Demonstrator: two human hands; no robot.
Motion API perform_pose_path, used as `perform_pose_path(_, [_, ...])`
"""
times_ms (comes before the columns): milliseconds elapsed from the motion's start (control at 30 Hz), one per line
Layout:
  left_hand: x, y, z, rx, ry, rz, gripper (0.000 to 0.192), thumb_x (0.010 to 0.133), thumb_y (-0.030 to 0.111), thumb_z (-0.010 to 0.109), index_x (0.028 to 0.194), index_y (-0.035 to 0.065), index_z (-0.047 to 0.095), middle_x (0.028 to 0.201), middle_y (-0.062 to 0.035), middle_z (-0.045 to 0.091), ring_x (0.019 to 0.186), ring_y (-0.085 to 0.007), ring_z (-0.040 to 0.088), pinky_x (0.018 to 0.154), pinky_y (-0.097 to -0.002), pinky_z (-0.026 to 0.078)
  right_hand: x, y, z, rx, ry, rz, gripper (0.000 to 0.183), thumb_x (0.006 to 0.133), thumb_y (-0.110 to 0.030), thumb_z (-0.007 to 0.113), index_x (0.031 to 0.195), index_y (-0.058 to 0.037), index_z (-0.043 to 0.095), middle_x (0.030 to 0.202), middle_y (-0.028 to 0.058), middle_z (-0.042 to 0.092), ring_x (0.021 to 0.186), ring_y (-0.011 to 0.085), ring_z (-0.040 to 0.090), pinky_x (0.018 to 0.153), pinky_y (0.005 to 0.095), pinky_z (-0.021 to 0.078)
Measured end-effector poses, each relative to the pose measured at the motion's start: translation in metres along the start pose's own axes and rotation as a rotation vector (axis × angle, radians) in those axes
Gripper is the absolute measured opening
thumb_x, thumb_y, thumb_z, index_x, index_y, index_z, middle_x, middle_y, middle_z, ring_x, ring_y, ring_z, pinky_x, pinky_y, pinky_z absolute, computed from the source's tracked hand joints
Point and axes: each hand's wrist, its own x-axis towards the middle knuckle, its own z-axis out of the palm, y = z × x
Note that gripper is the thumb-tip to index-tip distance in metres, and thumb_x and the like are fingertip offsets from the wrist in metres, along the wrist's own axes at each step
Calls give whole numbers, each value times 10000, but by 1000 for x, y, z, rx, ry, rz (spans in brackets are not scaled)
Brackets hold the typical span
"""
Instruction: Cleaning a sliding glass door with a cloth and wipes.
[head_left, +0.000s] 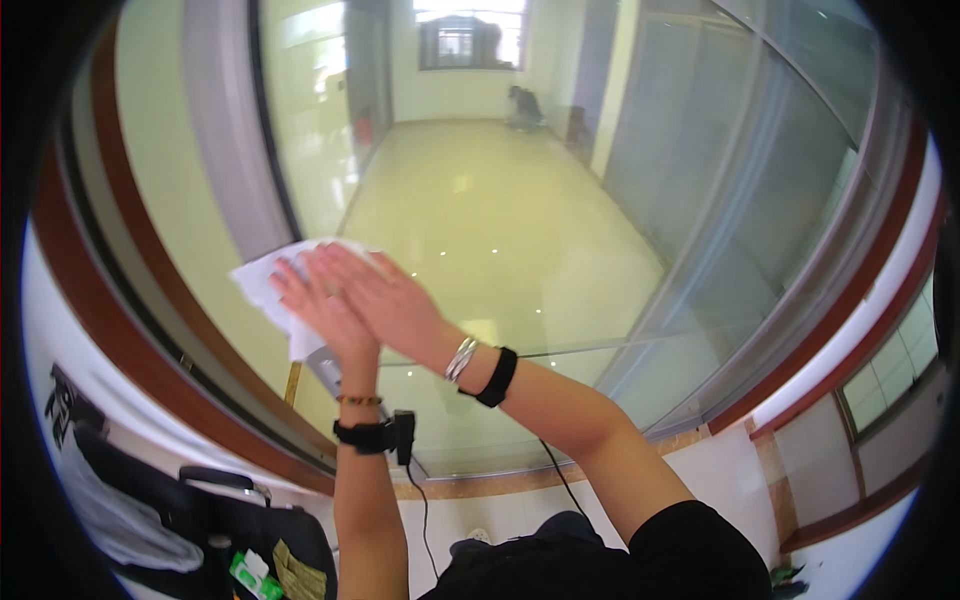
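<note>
A white cloth or wipe (259, 279) is spread flat against the grey metal frame (225, 142) at the left side of a glass door, partly over the glass pane (480, 300). My left hand (330, 319) presses on it with extended fingers. Close against it, my right hand (386, 296) also lies on the cloth, its fingers slanting up and left. The two hands overlap, and they hide the middle of the cloth. Both wrists carry black straps; a black cable hangs from the left one.
At the lower left a black case or chair (285, 517) bears a green wipes pack (255, 574) and clear plastic (127, 517). Another glass panel (712, 150) stands right. Behind the glass are a shiny tiled floor (480, 187) and a dark object (525, 107) near the far wall.
</note>
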Motion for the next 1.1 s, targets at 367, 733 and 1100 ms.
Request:
perform_pose_path(367, [23, 146, -4, 272, 162, 10, 577, 949, 426, 234, 1424, 101, 184, 1460, -239, 86, 1337, -444, 68, 1049, -550, 98, -86, 47, -229, -267, 147, 109, 481, 786, -150, 494, 1260, -74, 465, 1374, 140, 364, 1293, 355, 291, 1064, 520, 175])
perform_pose_path(733, [32, 381, -19, 260, 51, 467, 638, 927, 408, 312, 1407, 9, 181, 1455, -194, 186, 1344, -358, 174, 1069, -486, 137, -341, 187, -463, -89, 1146, 1235, 464, 948, -271, 351, 1302, 29, 346, 1349, 184, 363, 1260, 266, 324, 1056, 350, 224])
perform_pose_path(1100, [-2, 440, 99, 113, -273, 764, 572, 911, 292, 395, 1402, 52, 226, 1462, -87, 226, 1353, -248, 193, 1074, -432, 188, -345, 176, -380, 596, 921, 1237, 562, 961, -450, 201, 1332, -39, 303, 1294, 141, 463, 1247, 216, 372, 1085, 335, 187])
